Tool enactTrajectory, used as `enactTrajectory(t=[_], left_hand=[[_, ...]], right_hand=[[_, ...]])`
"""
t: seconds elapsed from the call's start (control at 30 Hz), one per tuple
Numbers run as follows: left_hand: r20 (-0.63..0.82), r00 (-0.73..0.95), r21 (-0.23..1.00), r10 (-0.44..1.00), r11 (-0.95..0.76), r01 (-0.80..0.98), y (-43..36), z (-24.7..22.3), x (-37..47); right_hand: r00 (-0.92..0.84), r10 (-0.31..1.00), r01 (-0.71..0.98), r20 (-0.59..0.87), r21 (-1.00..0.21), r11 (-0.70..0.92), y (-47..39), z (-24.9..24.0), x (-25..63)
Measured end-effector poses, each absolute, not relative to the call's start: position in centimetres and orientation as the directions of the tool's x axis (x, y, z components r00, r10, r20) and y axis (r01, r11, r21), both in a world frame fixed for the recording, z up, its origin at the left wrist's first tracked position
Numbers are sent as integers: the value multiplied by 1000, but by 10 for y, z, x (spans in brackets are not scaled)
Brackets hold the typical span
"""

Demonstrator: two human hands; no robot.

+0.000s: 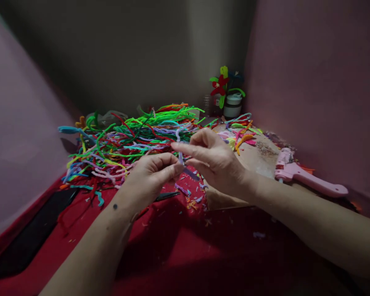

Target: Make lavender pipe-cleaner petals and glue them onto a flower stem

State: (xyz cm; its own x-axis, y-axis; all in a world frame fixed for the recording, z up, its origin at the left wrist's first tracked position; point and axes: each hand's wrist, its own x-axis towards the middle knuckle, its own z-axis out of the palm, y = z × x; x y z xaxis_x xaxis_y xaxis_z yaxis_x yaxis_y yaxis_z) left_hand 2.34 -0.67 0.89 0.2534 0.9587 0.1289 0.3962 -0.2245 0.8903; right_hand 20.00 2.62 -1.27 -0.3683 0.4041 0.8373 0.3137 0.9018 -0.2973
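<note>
A light purple pipe cleaner [180, 156] is pinched between the thumb and fingers of my left hand [151, 174], its upper end curling above the fingers and another part slanting down to the right. Beside it, my right hand [214, 160] has its index finger stretched across the upper part of the stem. The thumb of my right hand is near the left fingertips, and the other fingers are bent; no separate object shows in this hand. Behind both hands spreads a large heap of multicoloured pipe cleaners [142, 133].
Dark scissors [167, 196] lie below the hands on the red cloth [179, 255]. A pink glue gun [311, 179] rests at right beside a cardboard sheet [225, 200]. A black flat object [33, 230] is at left; red flowers [218, 85] and a lidded jar [232, 106] stand behind.
</note>
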Motion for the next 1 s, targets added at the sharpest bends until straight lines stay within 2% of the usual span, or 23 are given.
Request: enactTrajectory(t=[0.07,0.13,0.2,0.3,0.37,0.43,0.53,0.7,0.87,1.0], left_hand=[[126,273,866,954,-240,438,-8,9,26],[143,254,858,957,-248,451,-8,9,28],[164,218,864,962,-247,439,-8,8,28],[169,179,877,969,-231,421,-7,7,29],[169,157,881,973,-220,418,-7,5,30],[168,134,885,977,-209,416,-7,4,32],[177,103,886,979,-204,416,-8,3,37],[323,78,767,943,-309,562,-8,6,36],[164,185,773,969,-243,586,-8,11,28],[94,224,800,970,-208,563,-8,13,28]], right_hand=[[-420,334,400,844,-159,903,27,-12,199],[-447,375,430,812,-173,886,26,-13,200],[-446,527,389,723,-374,842,23,-13,200],[-470,742,244,478,-737,630,21,-12,199],[-497,807,171,319,-875,452,21,-10,199],[-519,837,124,172,-954,272,22,-8,198],[-531,847,75,34,-993,87,23,-6,198],[-511,859,30,4,-999,23,24,-6,199],[-503,860,-56,83,-996,64,27,-9,200],[-424,897,-107,125,-990,87,31,-12,201]])
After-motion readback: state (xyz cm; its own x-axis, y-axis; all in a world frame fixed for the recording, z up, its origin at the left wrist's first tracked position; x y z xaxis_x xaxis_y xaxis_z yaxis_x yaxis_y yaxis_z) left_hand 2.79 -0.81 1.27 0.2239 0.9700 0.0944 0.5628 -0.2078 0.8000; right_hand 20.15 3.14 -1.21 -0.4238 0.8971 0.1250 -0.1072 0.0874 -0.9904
